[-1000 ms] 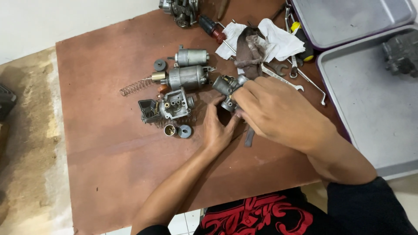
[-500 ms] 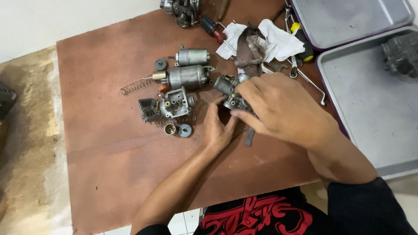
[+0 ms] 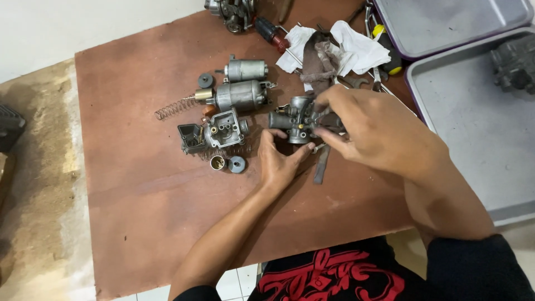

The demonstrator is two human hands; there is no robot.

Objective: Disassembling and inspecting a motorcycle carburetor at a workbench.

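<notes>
On the brown tabletop [image 3: 139, 184], both hands grasp a grey carburetor body [image 3: 295, 114] — left hand [image 3: 280, 161] below, right hand [image 3: 379, 131] above.

Both hands are working on a grey metal carburetor body [image 3: 295, 118] near the middle of the brown board [image 3: 139, 223], the left hand [image 3: 278, 161] bracing it from the near side while the right hand [image 3: 373, 131] is gripping it from the right, with a spring [image 3: 175, 107] lying toward the left edge.

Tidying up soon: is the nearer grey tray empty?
Not empty. The grey tray holds one dark metal part in its far corner; the rest looks bare.
</notes>
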